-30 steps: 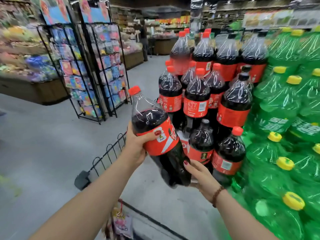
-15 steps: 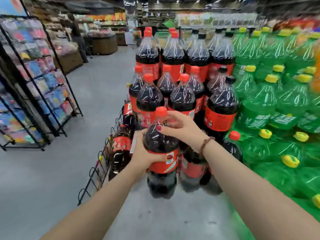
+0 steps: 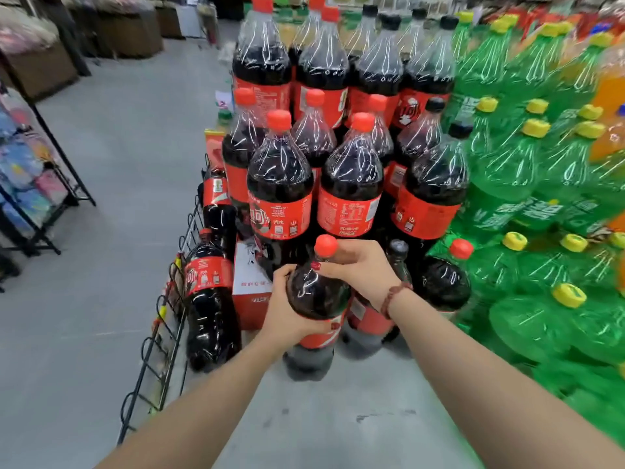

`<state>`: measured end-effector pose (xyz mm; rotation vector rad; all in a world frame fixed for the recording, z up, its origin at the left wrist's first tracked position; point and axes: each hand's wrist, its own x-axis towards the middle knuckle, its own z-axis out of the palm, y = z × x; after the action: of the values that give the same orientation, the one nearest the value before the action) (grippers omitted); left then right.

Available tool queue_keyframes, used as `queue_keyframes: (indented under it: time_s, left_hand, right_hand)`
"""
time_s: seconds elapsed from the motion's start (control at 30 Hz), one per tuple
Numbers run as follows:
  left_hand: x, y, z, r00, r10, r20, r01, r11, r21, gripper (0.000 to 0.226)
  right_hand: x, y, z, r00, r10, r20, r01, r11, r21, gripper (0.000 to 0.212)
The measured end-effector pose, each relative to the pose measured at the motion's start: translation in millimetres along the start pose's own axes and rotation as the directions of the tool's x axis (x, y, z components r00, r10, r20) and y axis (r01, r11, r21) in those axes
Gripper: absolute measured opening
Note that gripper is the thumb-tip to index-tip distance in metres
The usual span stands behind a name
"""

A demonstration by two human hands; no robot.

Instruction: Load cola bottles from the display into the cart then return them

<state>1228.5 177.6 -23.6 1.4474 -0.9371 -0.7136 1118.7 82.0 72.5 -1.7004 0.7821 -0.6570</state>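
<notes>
At the far left of the aisle, a rack of coloured packets (image 3: 30, 170) stands well apart from the drinks. Nearer in, a black wire fence (image 3: 162, 319) edges the cola display (image 3: 280, 184). Two side bottles (image 3: 209, 299) stand just behind the fence, with a red carton (image 3: 252, 299) beside them.

Next comes the left hand (image 3: 287, 309), its fingers curled round the shoulder and red label of the held cola bottle (image 3: 318, 292). The bottle is upright in the front row, with its base low over the grey surface (image 3: 338, 418). Whether it already rests there cannot be told. The right hand (image 3: 362, 269) is clamped on the neck just under the red cap (image 3: 326, 245), and a beaded bracelet (image 3: 394, 296) sits at that wrist. Just to the right stand a black-capped bottle (image 3: 397, 248) and a red-capped bottle (image 3: 446, 279), followed by the green bottles (image 3: 541, 198). No cart is in view.

This looks like the return step. To do it well, keep the bottle plumb and lower it until the base sits flat, close beside the black-capped neighbour. It should not knock the stacked tier above, which looks easy to topple. Probably best to loosen the label hand first, steady the bottle by the neck, and let go only once it stands by itself.
</notes>
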Motion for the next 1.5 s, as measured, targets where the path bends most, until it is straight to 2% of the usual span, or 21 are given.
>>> queue_keyframes:
  time_s: [0.2, 0.33, 0.47, 0.6, 0.73, 0.83, 1.1, 1.33, 1.5]
  left_hand:
    - [7.9, -18.5, 0.0, 1.000, 0.007, -0.008, -0.007, 1.000, -0.016, 0.101]
    - [12.8, -24.7, 3.0, 1.000, -0.023, 0.014, 0.023, 1.000, -0.014, 0.102]
    - [9.6, -31.2, 3.3, 0.998, -0.043, 0.040, 0.044, 0.999, -0.019, 0.116]
    - [-16.1, -56.0, 0.0, 0.986, -0.163, -0.041, 0.164, 0.986, 0.008, 0.116]
    - [-44.9, -75.4, 6.8, 0.942, -0.333, -0.044, 0.314, 0.919, -0.238, 0.098]
    - [-50.0, -90.7, 12.0, 0.918, -0.392, -0.064, 0.365, 0.896, -0.251, 0.093]
    - [-34.9, -89.7, 17.6, 0.918, -0.393, -0.050, 0.368, 0.892, -0.261, 0.087]
    - [-31.7, -92.2, 20.8, 0.911, -0.409, -0.059, 0.373, 0.875, -0.308, 0.088]
    - [-31.4, -90.2, 20.0, 0.913, -0.405, -0.059, 0.371, 0.879, -0.299, 0.086]
  right_hand:
    - [4.4, 7.7, 7.5, 1.000, 0.005, -0.005, -0.006, 0.996, -0.086, 0.031]
    - [3.4, 9.2, 4.2, 0.999, 0.031, -0.014, -0.032, 0.998, -0.059, 0.033]
    - [6.4, 8.1, -1.3, 0.999, 0.053, -0.005, -0.054, 0.995, -0.089, 0.027]
    - [10.6, 5.6, -1.1, 0.998, 0.052, 0.032, -0.044, 0.978, -0.205, 0.027]
    - [7.5, 4.4, 2.3, 0.997, -0.010, 0.073, 0.026, 0.974, -0.226, 0.036]
    - [4.5, 5.1, 2.6, 0.999, -0.020, 0.050, 0.029, 0.981, -0.190, 0.038]
    - [8.0, 7.1, 0.1, 0.999, -0.024, -0.038, 0.013, 0.969, -0.247, 0.035]
    - [15.7, 5.4, -5.2, 1.000, -0.006, -0.009, 0.002, 0.930, -0.367, 0.038]
    - [10.6, 8.4, -3.0, 0.999, -0.016, -0.029, 0.005, 0.944, -0.329, 0.040]
